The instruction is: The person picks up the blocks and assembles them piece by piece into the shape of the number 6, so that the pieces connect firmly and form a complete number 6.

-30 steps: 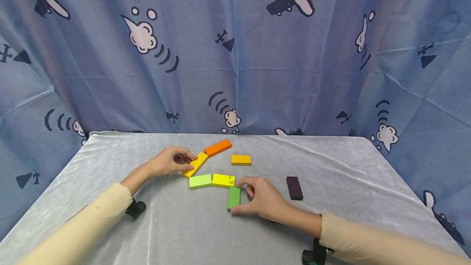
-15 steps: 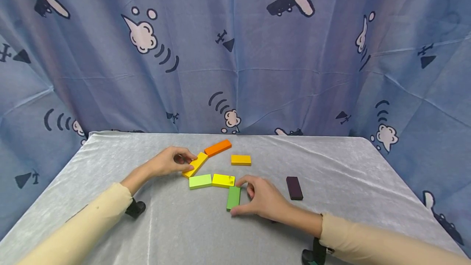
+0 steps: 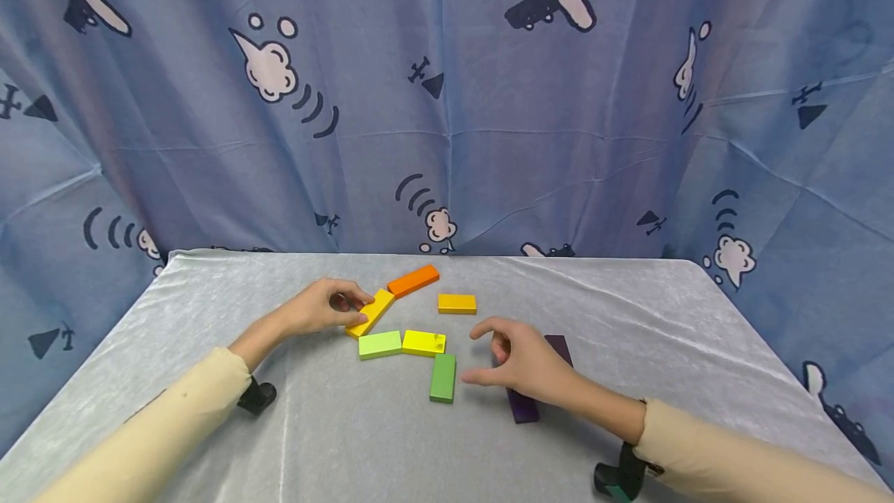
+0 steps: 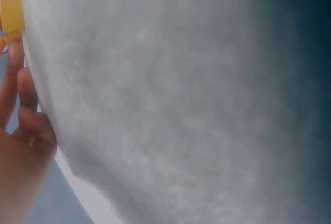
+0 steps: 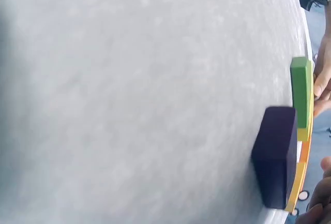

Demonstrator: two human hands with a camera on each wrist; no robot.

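Observation:
In the head view my left hand (image 3: 321,307) pinches a golden-yellow block (image 3: 378,309) lying slanted on the table. The block's far end meets an orange block (image 3: 414,281). My right hand (image 3: 527,363) hovers with thumb and fingers spread apart, holding nothing. Just left of its fingertips lies a green block (image 3: 443,379), whose far end is close to a bright yellow block (image 3: 424,343). A light-green block (image 3: 380,345) sits end to end with that yellow one. Partly hidden under my right hand is a purple block (image 3: 522,407), also near in the right wrist view.
A second golden-yellow block (image 3: 457,303) lies alone toward the back. Behind my right hand, a dark plum block (image 3: 558,346) is partly covered. The grey cloth-covered table (image 3: 335,441) ends at a blue patterned curtain (image 3: 447,99).
My right hand has let go of the green block and moved right and slightly back, over the purple block. The green block stays put. My left hand keeps its hold.

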